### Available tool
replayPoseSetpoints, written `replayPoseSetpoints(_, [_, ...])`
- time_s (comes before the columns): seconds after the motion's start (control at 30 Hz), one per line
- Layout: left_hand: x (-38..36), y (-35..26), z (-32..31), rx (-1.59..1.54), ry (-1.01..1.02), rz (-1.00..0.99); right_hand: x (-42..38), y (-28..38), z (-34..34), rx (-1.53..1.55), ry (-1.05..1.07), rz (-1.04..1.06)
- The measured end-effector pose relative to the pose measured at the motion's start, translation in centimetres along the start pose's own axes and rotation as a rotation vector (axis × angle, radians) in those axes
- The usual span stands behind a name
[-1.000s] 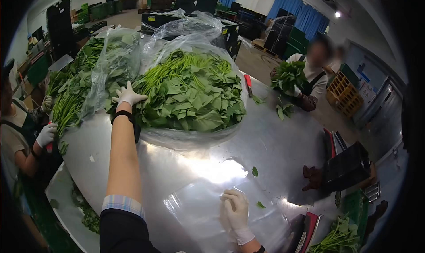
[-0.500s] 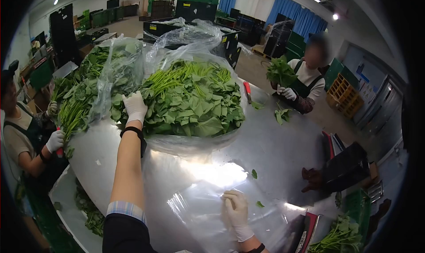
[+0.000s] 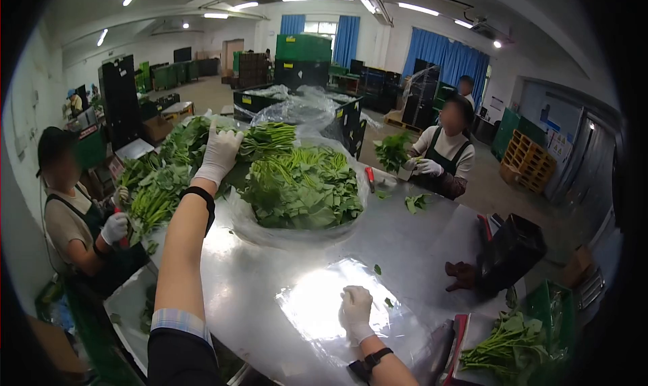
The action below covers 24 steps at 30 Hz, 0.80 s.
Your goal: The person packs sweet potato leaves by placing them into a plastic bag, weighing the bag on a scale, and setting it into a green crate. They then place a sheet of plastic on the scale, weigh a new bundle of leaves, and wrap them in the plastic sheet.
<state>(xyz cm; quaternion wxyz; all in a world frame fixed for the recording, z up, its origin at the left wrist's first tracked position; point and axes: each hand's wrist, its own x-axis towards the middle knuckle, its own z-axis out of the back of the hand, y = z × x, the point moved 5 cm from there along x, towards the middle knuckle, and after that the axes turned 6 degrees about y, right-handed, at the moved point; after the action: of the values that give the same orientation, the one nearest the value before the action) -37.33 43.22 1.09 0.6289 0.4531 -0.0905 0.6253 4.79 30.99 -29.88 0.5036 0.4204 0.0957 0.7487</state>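
Observation:
My left hand (image 3: 221, 151), in a white glove, reaches far forward over the heaped leafy greens (image 3: 179, 146). Its fingers are bent closed, and what they grip is hidden. Greens with long stems (image 3: 273, 137) lie just right of it, above a large clear bag packed with greens (image 3: 300, 187). Close to me, my gloved right hand (image 3: 358, 312) rests with curled fingers on a flat clear plastic bag (image 3: 307, 312), which lies on the shiny metal table (image 3: 260, 271). A few loose leaf bits lie beside this bag.
At left, a co-worker (image 3: 81, 217) holds a red-handled tool by the greens. Another (image 3: 442, 149) holds a leafy bunch (image 3: 393, 151) across the table. A red-handled knife (image 3: 370, 178) lies near the big bag. At right stand a black box (image 3: 513, 251) and greens on a tray (image 3: 503, 342).
My view has tilted up. My left hand has moved forward over the pile, and the plastic that covered the left greens is shifted back. My right hand stays on the flat bag.

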Motion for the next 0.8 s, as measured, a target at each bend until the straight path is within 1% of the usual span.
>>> replayPoseSetpoints(0.03, [0.6, 0.5, 2.1, 0.002, -0.046, -0.032, 0.1, 0.4, 0.3, 0.008, -0.015, 0.006])
replayPoseSetpoints(0.07, [1.1, 1.0, 4.5, 0.010, -0.058, -0.038, 0.2, 1.4, 0.8, -0.007, -0.018, 0.077])
replayPoseSetpoints(0.1, [1.6, 1.2, 7.1, 0.034, -0.125, -0.067, 0.3, 2.3, 1.4, -0.024, -0.024, 0.145])
replayPoseSetpoints(0.13, [1.9, 1.1, 10.5, 0.059, -0.192, -0.096, 0.2, 2.7, 2.0, -0.019, -0.040, 0.145])
replayPoseSetpoints(0.17, [2.2, 1.1, 13.4, 0.051, -0.149, -0.114, 0.1, 2.8, 2.2, -0.005, 0.003, 0.092])
replayPoseSetpoints(0.2, [2.2, 1.0, 16.1, 0.058, -0.152, -0.125, -0.1, 2.6, 2.1, 0.012, 0.053, 0.034])
replayPoseSetpoints(0.23, [2.1, 0.8, 18.5, 0.038, -0.186, -0.153, 0.0, 1.4, 1.7, 0.101, 0.061, 0.001])
replayPoseSetpoints(0.27, [2.1, 0.5, 20.2, 0.013, -0.216, -0.181, 0.3, 1.6, 2.5, 0.116, 0.009, 0.036])
replayPoseSetpoints(0.3, [2.0, 0.5, 21.6, -0.018, -0.306, -0.244, 0.7, 1.6, 3.3, 0.115, 0.078, -0.002])
replayPoseSetpoints(0.33, [1.7, 0.1, 23.5, -0.041, -0.333, -0.289, 1.3, 2.2, 4.3, 0.248, 0.045, -0.018])
replayPoseSetpoints(0.37, [1.6, -0.2, 25.2, -0.038, -0.316, -0.313, 2.0, 2.8, 5.6, 0.377, 0.007, -0.037])
replayPoseSetpoints(0.43, [0.7, -1.5, 28.7, -0.061, -0.295, -0.365, 3.0, 3.8, 8.8, 0.348, 0.014, 0.036])
replayPoseSetpoints(0.47, [0.1, -2.2, 30.4, -0.085, -0.292, -0.394, 3.1, 3.4, 9.7, 0.425, -0.001, -0.030])
replayPoseSetpoints(0.5, [-0.9, -3.0, 32.2, -0.120, -0.342, -0.452, 3.2, 2.9, 10.5, 0.501, -0.019, -0.095])
replayPoseSetpoints(0.53, [-1.7, -3.9, 33.6, -0.135, -0.332, -0.473, 3.0, 3.1, 11.9, 0.503, -0.023, -0.122])
replayPoseSetpoints(0.6, [-4.3, -5.9, 36.5, -0.219, -0.469, -0.572, 0.8, 4.2, 13.1, 1.068, 0.309, -0.493])
replayPoseSetpoints(0.63, [-5.7, -6.9, 37.2, -0.259, -0.440, -0.594, -0.5, 4.8, 14.4, 1.076, 0.303, -0.524])
replayPoseSetpoints(0.67, [-6.9, -8.3, 37.2, -0.279, -0.418, -0.610, -2.2, 6.6, 14.5, 1.211, 0.579, -0.486])
replayPoseSetpoints(0.7, [-8.5, -9.6, 37.4, -0.348, -0.438, -0.641, -4.7, 8.2, 14.3, 1.346, 0.858, -0.436])
replayPoseSetpoints(0.73, [-9.9, -10.8, 37.4, -0.418, -0.456, -0.669, -7.2, 9.0, 14.1, 1.436, 0.989, -0.443])
replayPoseSetpoints(0.8, [-12.7, -14.1, 36.0, -0.529, -0.422, -0.697, -12.0, 11.7, 15.8, 1.474, 0.973, -0.476])
